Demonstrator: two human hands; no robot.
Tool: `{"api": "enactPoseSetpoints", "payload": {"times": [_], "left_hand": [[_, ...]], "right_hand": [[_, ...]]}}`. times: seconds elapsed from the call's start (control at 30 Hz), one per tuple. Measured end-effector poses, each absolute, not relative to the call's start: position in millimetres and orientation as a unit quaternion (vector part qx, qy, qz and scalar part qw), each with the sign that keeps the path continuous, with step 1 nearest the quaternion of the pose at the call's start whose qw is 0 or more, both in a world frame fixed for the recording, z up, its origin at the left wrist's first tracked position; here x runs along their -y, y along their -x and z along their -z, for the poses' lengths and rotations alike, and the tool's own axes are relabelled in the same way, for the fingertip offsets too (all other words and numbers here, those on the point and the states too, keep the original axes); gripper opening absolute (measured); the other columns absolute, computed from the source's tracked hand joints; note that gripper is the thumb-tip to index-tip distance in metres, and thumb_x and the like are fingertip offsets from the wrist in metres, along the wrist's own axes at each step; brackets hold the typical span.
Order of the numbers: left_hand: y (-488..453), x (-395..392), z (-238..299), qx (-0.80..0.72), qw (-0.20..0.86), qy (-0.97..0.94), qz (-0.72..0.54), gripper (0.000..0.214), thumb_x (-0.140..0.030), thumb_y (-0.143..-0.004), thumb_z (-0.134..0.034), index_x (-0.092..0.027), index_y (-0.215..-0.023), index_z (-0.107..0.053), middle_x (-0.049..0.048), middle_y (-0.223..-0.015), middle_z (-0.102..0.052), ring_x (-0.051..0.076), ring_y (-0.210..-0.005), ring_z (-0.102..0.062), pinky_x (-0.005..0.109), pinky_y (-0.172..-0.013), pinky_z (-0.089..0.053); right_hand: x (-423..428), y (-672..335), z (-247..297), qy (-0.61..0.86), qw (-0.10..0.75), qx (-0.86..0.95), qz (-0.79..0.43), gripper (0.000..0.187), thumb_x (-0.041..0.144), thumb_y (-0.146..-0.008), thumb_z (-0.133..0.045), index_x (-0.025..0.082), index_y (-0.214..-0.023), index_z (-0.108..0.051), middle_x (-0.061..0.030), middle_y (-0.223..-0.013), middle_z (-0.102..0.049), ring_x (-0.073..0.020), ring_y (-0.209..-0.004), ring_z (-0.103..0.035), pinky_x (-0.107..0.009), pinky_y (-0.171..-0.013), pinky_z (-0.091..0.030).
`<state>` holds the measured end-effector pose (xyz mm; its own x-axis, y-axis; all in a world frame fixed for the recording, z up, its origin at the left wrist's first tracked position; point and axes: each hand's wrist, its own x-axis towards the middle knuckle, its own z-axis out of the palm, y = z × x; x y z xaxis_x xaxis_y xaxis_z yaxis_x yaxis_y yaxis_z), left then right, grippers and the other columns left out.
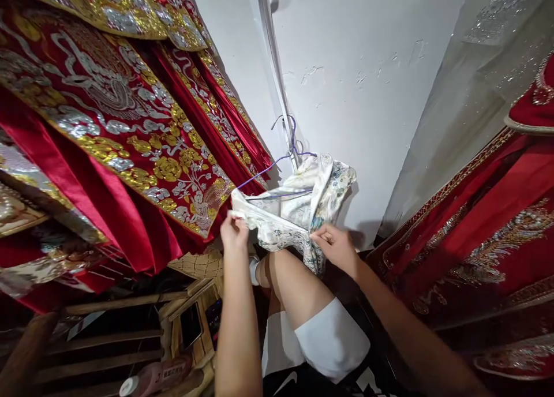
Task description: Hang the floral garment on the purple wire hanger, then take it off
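Note:
A white dress or top with a pale floral print hangs on a thin purple hanger, above my knees. Its wrapped neckline faces me. My left hand pinches the cloth at the left shoulder, near the hanger's left end. At the front, where the neckline crosses, my right hand grips a bit of the fabric between thumb and fingers. The hanger's hook is up by a metal strip on the wall; whether it is hooked on something I cannot tell.
Red embroidered garments hang close on the left, and more red beaded ones on the right. Below left, a wooden bench bears a pink bottle and two phones. A white wall stands ahead.

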<state>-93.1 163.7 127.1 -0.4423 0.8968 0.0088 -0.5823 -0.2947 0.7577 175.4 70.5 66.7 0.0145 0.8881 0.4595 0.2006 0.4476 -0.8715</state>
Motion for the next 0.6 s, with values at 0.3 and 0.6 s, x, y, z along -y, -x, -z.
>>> {"api": "enactPoseSetpoints", "payload": {"times": [0.3, 0.6], "left_hand": [[17.8, -102.3, -5.7, -0.328, 0.548, -0.129, -0.758, 0.016, -0.027, -0.089, -0.061, -0.020, -0.075, -0.058, 0.0033, -0.078, -0.067, 0.016, -0.085, -0.068, 0.029, -0.092, -0.051], [-55.0, -36.3, -69.5, -0.291, 0.553, -0.445, -0.641, 0.032, -0.049, -0.087, -0.069, -0.020, -0.076, -0.062, 0.0037, -0.081, -0.062, 0.020, -0.080, -0.061, 0.034, -0.081, -0.052]], "right_hand": [[-33.5, -188.5, -16.7, 0.468, 0.580, 0.437, -0.504, 0.055, 0.070, -0.068, -0.080, 0.021, -0.060, -0.055, 0.0076, -0.044, -0.037, -0.0081, -0.041, -0.027, -0.024, -0.041, -0.020], [-48.4, -184.8, -30.7, 0.418, 0.539, 0.489, -0.544, 0.059, 0.079, -0.078, -0.063, 0.020, -0.077, -0.071, -0.0066, -0.070, -0.068, -0.0209, -0.067, -0.062, -0.032, -0.060, -0.050]]}}
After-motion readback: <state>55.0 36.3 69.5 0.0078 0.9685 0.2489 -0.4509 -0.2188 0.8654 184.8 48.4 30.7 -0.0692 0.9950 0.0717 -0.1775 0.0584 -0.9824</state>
